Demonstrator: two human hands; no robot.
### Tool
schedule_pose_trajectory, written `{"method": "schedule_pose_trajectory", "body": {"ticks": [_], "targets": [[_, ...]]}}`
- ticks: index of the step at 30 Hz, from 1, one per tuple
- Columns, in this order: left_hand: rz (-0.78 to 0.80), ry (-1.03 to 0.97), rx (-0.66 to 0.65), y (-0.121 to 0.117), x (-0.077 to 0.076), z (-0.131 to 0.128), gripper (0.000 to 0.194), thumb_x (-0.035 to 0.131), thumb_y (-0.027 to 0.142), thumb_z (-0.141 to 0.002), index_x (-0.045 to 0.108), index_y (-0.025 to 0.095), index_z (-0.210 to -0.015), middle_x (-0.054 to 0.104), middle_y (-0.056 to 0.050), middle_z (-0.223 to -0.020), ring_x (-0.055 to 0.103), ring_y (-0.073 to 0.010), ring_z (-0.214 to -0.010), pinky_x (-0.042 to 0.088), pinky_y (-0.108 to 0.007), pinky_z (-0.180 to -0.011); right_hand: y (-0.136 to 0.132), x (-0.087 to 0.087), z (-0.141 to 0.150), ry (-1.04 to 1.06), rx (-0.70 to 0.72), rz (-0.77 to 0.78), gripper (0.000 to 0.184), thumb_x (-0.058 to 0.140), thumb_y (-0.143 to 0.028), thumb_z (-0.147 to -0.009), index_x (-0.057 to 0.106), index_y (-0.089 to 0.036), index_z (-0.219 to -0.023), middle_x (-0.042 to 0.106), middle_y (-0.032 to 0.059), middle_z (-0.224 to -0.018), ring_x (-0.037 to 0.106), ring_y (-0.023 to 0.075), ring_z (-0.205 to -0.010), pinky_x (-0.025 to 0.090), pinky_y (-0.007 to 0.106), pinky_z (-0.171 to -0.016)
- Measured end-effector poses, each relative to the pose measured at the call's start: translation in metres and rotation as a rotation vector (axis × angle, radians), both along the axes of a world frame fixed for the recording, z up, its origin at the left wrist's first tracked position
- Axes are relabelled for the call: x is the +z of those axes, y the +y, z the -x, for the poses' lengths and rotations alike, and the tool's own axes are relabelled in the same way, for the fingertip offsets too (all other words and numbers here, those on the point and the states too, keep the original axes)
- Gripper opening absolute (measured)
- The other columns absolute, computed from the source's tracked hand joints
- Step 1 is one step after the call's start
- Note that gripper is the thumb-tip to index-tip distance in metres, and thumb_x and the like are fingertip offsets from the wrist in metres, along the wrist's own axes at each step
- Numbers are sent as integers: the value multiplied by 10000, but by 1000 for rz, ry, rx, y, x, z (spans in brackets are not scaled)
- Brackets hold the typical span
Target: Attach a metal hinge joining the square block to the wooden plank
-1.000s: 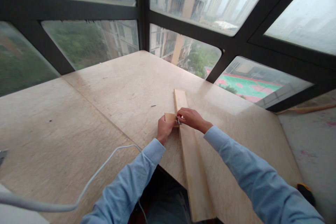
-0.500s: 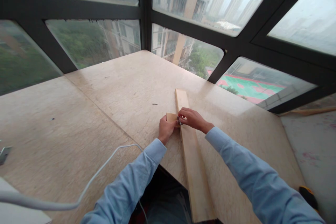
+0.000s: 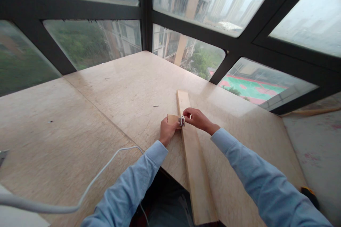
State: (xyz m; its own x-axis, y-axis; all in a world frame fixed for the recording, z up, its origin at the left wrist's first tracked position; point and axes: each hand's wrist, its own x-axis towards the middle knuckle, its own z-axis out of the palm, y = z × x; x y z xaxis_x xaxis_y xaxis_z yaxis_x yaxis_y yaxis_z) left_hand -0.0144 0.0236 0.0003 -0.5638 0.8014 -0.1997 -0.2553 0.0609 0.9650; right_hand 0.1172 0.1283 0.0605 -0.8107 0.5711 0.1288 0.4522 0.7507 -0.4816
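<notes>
My left hand (image 3: 167, 130) is closed on a small wooden block (image 3: 172, 118), its thumb by a small metal hinge (image 3: 181, 122) with holes in it. The hinge sits where the block meets a long wooden board (image 3: 197, 170), which lies lengthwise on the stone-patterned surface. Just above the hinge, the thumb and fingertips of my right hand (image 3: 196, 118) pinch a thin, small metal piece that looks like a screw. Its tip is close to the hinge's upper edge; whether they touch I cannot tell.
A small screw or nail (image 3: 156, 106) lies beyond the block, and a dark speck (image 3: 50, 121) farther left. A white cable (image 3: 106, 165) curves across the left side. Window frames (image 3: 147, 28) border the far edges. A black and yellow object (image 3: 309, 197) is at the lower right.
My right hand has drawn back slightly to the right from the hinge, so the hinge's plate now shows more fully. The left hand still holds the block in about the same place.
</notes>
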Motion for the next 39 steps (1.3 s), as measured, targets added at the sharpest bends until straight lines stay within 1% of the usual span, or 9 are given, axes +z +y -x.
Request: {"method": "schedule_pose_trajectory", "body": {"ticks": [9,12,15,20,23,26,31,35,39], "targets": [[52,-243,-6,-2,14,3,335,671,146,-626,594,142,-952,678,-81,-921,662,-203,-745,553,-290,-548,6,3,16,24,13,-10,55,568,-186,-851,613,-155,-854,645,31,-800,568,134,-703,437,243,-658],[103,-73,-11,-1,13,13,338,641,133,-627,576,165,-958,655,-78,-925,643,-204,-752,513,-248,-504,9,4,27,35,14,-19,46,567,-146,-834,611,-155,-843,643,31,-804,574,135,-713,438,241,-671],[132,109,-47,-2,13,32,489,683,123,-592,572,196,-1063,645,-67,-926,626,-199,-716,471,-226,-495,10,1,38,46,15,-14,64,563,-121,-822,613,-155,-843,644,29,-802,578,135,-716,441,241,-684],[129,406,-45,-12,24,67,649,738,59,-539,593,202,-1154,681,-88,-870,648,-255,-774,467,-274,-668,6,-6,59,36,15,23,83,570,-107,-816,630,-152,-851,658,30,-794,583,133,-708,445,244,-697],[226,645,-68,-19,35,86,636,731,50,-563,591,185,-1169,701,-126,-888,663,-309,-876,442,-296,-740,2,-12,73,36,12,57,88,577,-101,-819,640,-147,-861,676,38,-818,598,131,-728,448,242,-717],[431,881,-153,-25,47,102,568,734,134,-648,567,155,-1191,702,-181,-968,662,-342,-940,438,-313,-741,-3,-19,87,29,6,74,106,586,-93,-812,653,-145,-876,691,43,-842,604,132,-742,445,239,-722],[766,1144,-256,-32,65,117,485,643,295,-803,504,153,-1246,667,-185,-1101,653,-337,-1006,464,-342,-751,-9,-30,107,1,1,102,149,591,-48,-766,678,-151,-830,702,45,-807,598,142,-710,418,238,-662],[826,1216,-254,-35,68,120,414,611,320,-825,522,152,-1193,661,-166,-1106,638,-323,-1040,489,-357,-765,-15,-35,113,3,7,122,140,622,-49,-749,679,-155,-820,698,40,-781,597,145,-693,412,239,-636],[838,1278,-247,-36,68,119,385,623,319,-817,551,141,-1151,649,-174,-1126,598,-329,-1109,500,-371,-800,-17,-30,103,58,4,107,107,635,-100,-788,669,-158,-872,695,45,-826,600,144,-734,434,249,-684]]}}
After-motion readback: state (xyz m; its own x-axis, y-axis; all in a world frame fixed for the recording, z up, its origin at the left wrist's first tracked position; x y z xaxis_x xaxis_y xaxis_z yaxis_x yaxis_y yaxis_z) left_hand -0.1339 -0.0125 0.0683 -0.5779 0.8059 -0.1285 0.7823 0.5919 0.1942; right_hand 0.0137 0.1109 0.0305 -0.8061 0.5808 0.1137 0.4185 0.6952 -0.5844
